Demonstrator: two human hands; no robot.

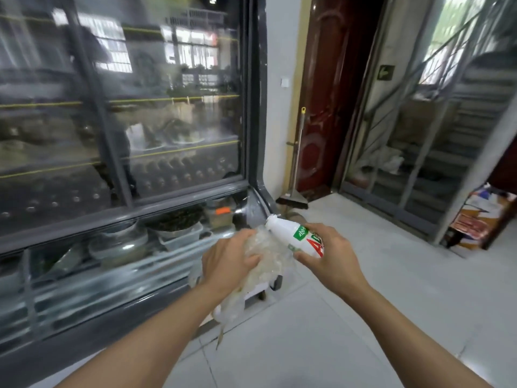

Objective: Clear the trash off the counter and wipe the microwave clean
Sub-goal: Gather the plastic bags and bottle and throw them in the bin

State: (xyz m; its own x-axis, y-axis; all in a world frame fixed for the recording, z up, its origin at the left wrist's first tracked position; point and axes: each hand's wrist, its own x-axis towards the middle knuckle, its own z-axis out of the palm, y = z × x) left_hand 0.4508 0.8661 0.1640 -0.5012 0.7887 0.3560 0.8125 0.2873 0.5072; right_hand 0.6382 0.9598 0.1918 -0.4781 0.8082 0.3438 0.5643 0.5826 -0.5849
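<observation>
A food shop: glass-fronted display fridge (120, 130) (bottles, food tubs inside), tiled floor (363, 275), broom (293, 191).

glass display fridge (120, 121) — left | broom (293, 197) — by red door (333, 93)

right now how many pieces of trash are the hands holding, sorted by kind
white plastic bottle: 1, gripped by the right hand
crumpled clear plastic wrap: 1 bundle, gripped by the left hand; it may be more than one piece, I cannot tell
total: 2
</observation>
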